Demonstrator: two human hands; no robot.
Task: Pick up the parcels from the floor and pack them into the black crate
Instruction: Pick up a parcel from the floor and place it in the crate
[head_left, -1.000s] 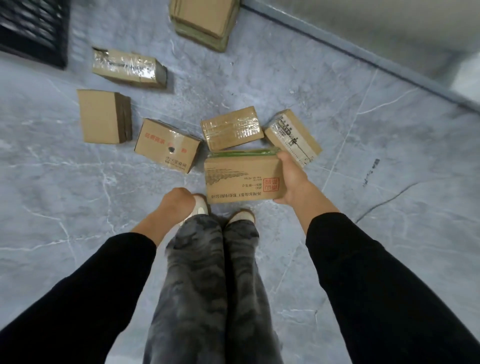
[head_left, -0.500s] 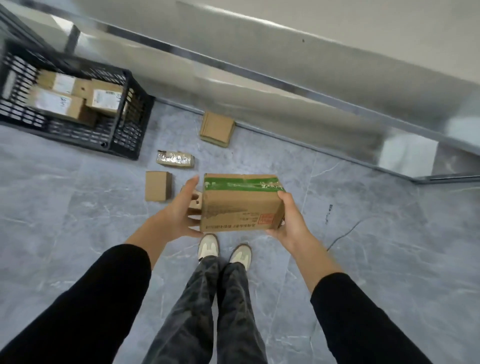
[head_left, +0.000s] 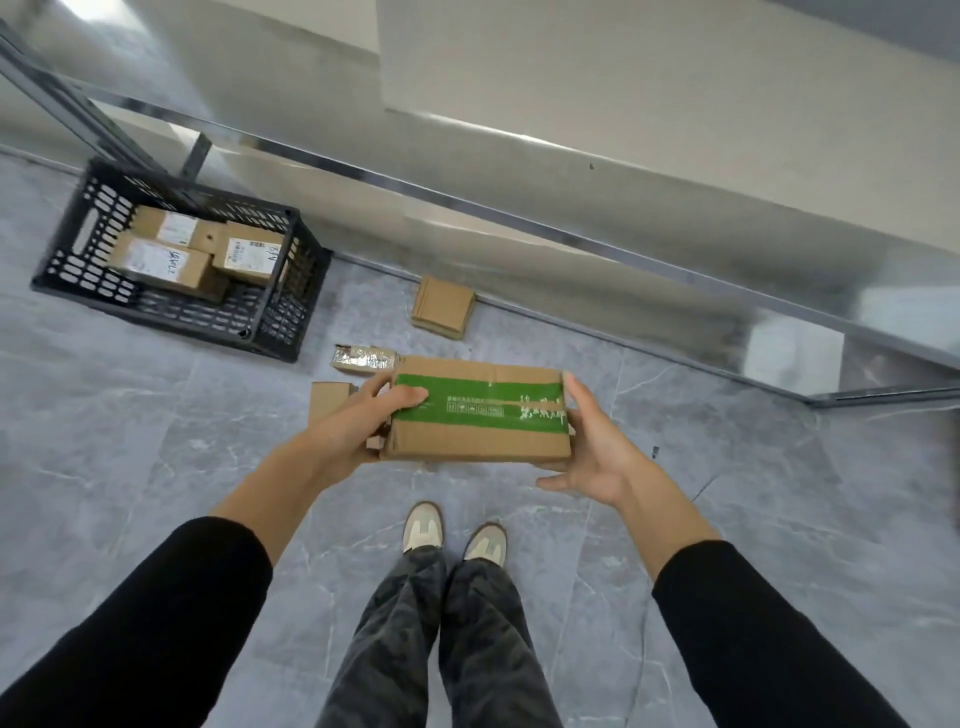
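I hold a cardboard parcel with a green tape band (head_left: 475, 415) level in front of me, above the floor. My left hand (head_left: 358, 421) grips its left end, thumb across the tape. My right hand (head_left: 592, 441) cups its right end from the side and below. The black crate (head_left: 171, 312) stands on the floor at the far left with three parcels (head_left: 166, 260) inside. Loose on the floor lie a flat brown parcel (head_left: 444, 306) by the wall, a foil-taped parcel (head_left: 363, 358), and a small brown parcel (head_left: 330, 400) partly hidden behind my left hand.
Grey marble-look floor (head_left: 130, 467) all around. A wall with a metal skirting strip (head_left: 519, 218) runs diagonally across the back. My shoes (head_left: 454, 538) and legs are below the held parcel. A dark metal frame (head_left: 78, 119) rises behind the crate.
I rose from a crouch with the green-taped parcel. My left hand joined my right on it, and its taped top now faces up. The crate came into view at the left.
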